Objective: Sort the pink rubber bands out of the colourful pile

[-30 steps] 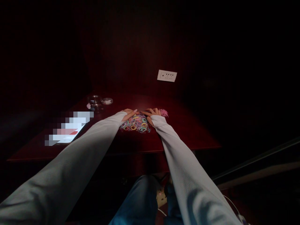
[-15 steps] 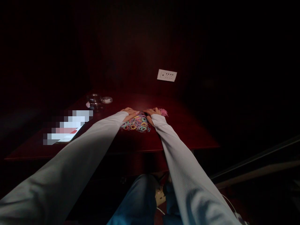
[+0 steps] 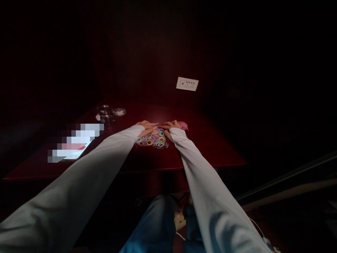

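A heap of small, many-coloured elastic hair ties [image 3: 154,140] lies on the dark red table, between and in front of my hands. My left hand [image 3: 147,125] rests at the heap's far left side, its fingers stretched toward the right and its thumb over the ties. From the other side my right hand [image 3: 170,126] reaches in, fingers extended toward the left at the heap's far right edge. The fingertips of both hands nearly meet behind the heap. A smaller bunch of pink hair ties [image 3: 183,125] sits just beyond my right hand, partly hidden by it.
At the back left stand a clear round jar [image 3: 104,111] and a clear lid [image 3: 119,112]. A lit phone or tablet [image 3: 76,154], partly blurred, lies at the left of the table [image 3: 210,154]. A white socket plate [image 3: 187,84] is on the wall behind.
The fingers of both hands have drawn slightly closer together behind the heap, narrowing the gap between the fingertips. The heap looks nearly the same.
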The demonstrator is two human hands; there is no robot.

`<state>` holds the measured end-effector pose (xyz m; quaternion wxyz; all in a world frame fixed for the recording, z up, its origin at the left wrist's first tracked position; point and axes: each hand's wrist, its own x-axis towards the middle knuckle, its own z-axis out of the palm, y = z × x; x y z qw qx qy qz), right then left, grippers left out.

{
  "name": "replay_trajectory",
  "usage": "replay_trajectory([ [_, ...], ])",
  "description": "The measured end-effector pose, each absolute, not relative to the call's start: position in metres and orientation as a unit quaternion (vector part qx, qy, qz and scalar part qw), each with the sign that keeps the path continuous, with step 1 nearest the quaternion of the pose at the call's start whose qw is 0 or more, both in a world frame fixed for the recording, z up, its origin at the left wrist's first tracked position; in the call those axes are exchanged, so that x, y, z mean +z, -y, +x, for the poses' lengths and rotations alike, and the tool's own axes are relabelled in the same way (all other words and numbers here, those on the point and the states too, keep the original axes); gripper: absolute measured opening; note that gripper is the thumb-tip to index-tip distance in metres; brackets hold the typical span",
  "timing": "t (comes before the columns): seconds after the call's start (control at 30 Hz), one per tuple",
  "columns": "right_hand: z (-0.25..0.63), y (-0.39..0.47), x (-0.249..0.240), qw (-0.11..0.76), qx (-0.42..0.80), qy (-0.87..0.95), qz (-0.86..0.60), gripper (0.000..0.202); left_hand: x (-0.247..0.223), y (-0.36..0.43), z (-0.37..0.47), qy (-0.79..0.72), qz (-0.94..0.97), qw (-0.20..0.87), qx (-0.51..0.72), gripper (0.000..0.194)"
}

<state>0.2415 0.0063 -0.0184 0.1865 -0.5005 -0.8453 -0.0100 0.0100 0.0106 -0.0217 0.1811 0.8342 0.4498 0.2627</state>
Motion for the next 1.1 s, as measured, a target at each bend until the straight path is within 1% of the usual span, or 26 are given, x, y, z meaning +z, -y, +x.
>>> replay_trajectory([
  [0.2, 0.241, -0.005, -0.017, 0.19, -0.002, 0.844, -0.501, 0.049, -0.022, -0.009, 0.01, -0.445, 0.837, 0.178, 0.265, 0.051],
  [0.3, 0.241, -0.002, -0.014, 0.198, 0.008, 0.841, -0.503, 0.048, -0.021, -0.008, 0.01, -0.438, 0.838, 0.181, 0.268, 0.051],
  [0.4, 0.242, -0.001, -0.011, 0.225, 0.026, 0.831, -0.508, 0.047, -0.019, -0.01, 0.01, -0.441, 0.829, 0.194, 0.283, 0.054],
  [0.53, 0.245, -0.003, -0.01, 0.289, 0.045, 0.792, -0.536, 0.046, -0.016, -0.015, 0.011, -0.427, 0.805, 0.235, 0.339, 0.066],
  [0.63, 0.246, -0.003, -0.009, 0.314, 0.034, 0.778, -0.543, 0.041, -0.015, -0.017, 0.013, -0.391, 0.792, 0.268, 0.384, 0.077],
  [0.7, 0.245, -0.002, -0.007, 0.309, 0.023, 0.785, -0.537, 0.036, -0.013, -0.015, 0.013, -0.369, 0.791, 0.282, 0.398, 0.081],
  [0.8, 0.244, -0.001, -0.003, 0.293, 0.021, 0.801, -0.522, 0.032, -0.01, -0.009, 0.014, -0.349, 0.799, 0.285, 0.398, 0.081],
  [1.1, 0.244, -0.007, -0.005, 0.274, -0.009, 0.805, -0.526, 0.033, -0.001, -0.001, 0.009, -0.328, 0.847, 0.23, 0.35, 0.068],
])
